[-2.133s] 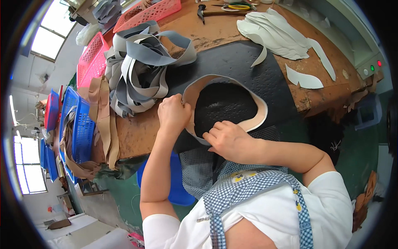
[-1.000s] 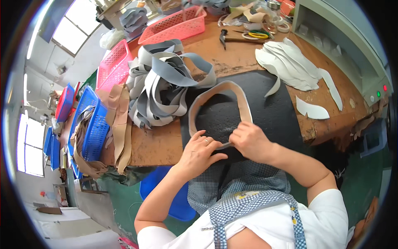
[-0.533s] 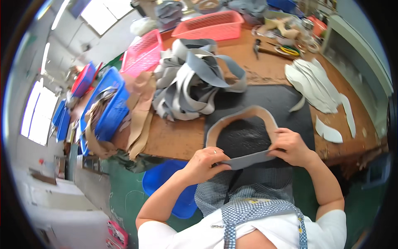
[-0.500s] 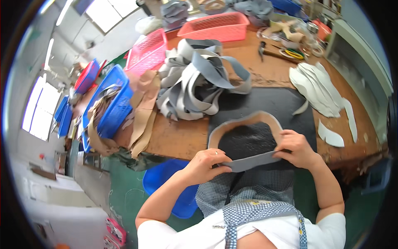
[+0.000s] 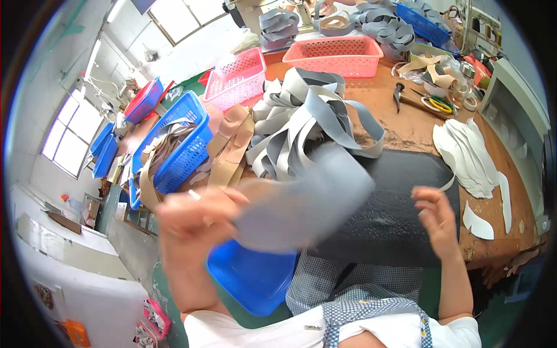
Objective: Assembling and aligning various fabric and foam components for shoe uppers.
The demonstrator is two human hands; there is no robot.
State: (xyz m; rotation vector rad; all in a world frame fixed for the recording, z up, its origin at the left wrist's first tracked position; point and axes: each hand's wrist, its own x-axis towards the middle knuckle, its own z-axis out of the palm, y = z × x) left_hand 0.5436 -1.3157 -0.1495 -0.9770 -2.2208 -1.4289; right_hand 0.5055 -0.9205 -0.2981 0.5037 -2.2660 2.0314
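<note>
My left hand (image 5: 200,217), smeared by motion, pinches a grey fabric band (image 5: 307,203) by its end. The band swings blurred above the near left part of a black mat (image 5: 400,203). Apart from it, my right hand (image 5: 436,223) hovers over the mat's right edge with fingers spread and nothing in them. Beyond the band lies a tangled heap of grey and off-white bands (image 5: 290,124). White cut pieces (image 5: 464,156) lie in a stack to the right of the mat.
On the left stand a blue basket (image 5: 188,153) of strips and tan pieces (image 5: 232,145). Two pink baskets (image 5: 333,52) sit at the back. A hammer (image 5: 400,95) and scissors (image 5: 436,104) lie at the far right. Below the table's front edge is a blue basin (image 5: 249,278).
The right hand has let go of the band and opened. My left hand has carried the band up and to the left, off its place over the mat. The view has shifted slightly.
</note>
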